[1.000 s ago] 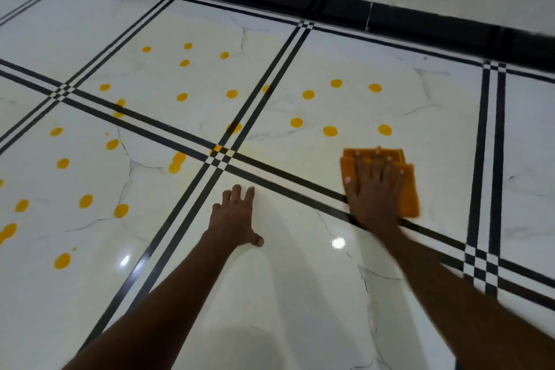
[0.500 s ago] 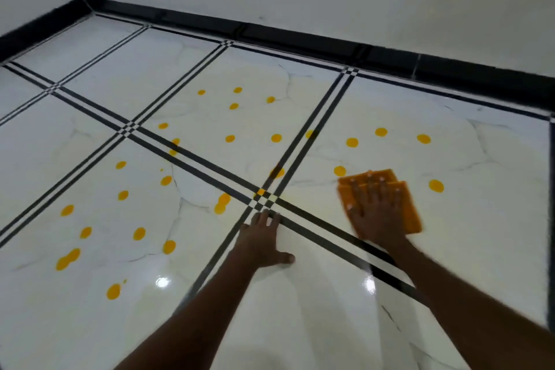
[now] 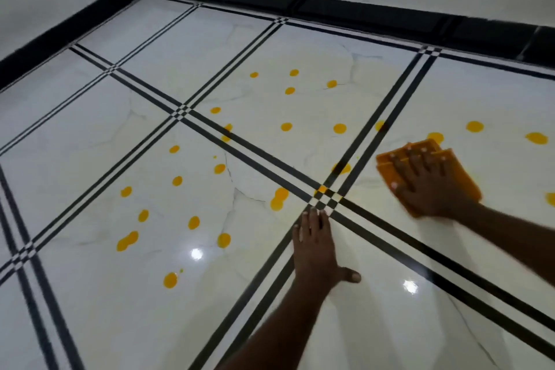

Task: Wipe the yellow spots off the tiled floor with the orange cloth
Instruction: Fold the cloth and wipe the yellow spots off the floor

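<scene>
The folded orange cloth [image 3: 387, 165] lies flat on the white tiled floor [image 3: 390, 324] at the right. My right hand [image 3: 426, 183] presses down on it with fingers spread. My left hand [image 3: 315, 252] rests flat on the floor near the crossing of black tile lines [image 3: 326, 200], fingers together, thumb out, holding nothing. Several yellow spots [image 3: 340, 128] dot the tiles to the left and beyond the cloth. One yellow spot [image 3: 435, 137] touches the cloth's far edge, and others [image 3: 474, 126] lie further right.
A black skirting board [image 3: 330, 6] runs along the white wall at the back and left, meeting in a corner. Black double lines divide the glossy tiles. Light glares [image 3: 196, 254] reflect off the floor.
My right hand has slid the cloth forward and left over the tile; the spots it crossed are gone. My view has shifted, showing more floor to the left. My left hand stays planted.
</scene>
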`<act>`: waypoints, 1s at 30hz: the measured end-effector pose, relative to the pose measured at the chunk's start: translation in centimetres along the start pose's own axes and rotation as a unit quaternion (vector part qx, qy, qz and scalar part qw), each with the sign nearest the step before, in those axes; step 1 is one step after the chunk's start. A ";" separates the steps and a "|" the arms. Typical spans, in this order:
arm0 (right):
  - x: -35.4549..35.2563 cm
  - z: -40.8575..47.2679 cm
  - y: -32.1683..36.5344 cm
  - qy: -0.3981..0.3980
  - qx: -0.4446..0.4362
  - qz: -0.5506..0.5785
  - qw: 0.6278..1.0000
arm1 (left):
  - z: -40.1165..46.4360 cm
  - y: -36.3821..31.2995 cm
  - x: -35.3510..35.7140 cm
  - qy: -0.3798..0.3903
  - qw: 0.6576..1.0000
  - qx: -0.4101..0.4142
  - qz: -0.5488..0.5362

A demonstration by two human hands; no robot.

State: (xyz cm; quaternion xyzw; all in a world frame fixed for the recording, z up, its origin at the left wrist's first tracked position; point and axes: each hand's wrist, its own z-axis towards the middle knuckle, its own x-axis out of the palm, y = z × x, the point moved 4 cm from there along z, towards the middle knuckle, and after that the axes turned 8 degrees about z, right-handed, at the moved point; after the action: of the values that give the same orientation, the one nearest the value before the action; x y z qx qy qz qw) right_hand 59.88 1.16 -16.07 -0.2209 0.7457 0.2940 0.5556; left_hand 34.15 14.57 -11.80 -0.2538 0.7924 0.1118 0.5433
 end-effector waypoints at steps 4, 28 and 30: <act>-0.6 1.5 2.1 0.050 0.049 0.010 0.998 | 0.1 -0.1 -0.2 0.009 0.999 -0.040 -0.019; 2.2 6.4 13.8 -0.011 -0.279 -0.019 0.960 | 2.1 1.1 0.6 0.061 0.993 -0.095 -0.024; 1.2 5.8 10.1 -0.031 -0.173 0.003 0.985 | 2.1 0.6 0.0 0.069 0.993 -0.101 0.007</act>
State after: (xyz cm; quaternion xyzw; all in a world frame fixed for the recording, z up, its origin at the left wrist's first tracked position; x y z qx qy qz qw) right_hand 56.96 12.51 -16.52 -0.3018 0.6671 0.4268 0.5308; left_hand 35.56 16.04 -12.63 -0.3090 0.8142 0.1768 0.4586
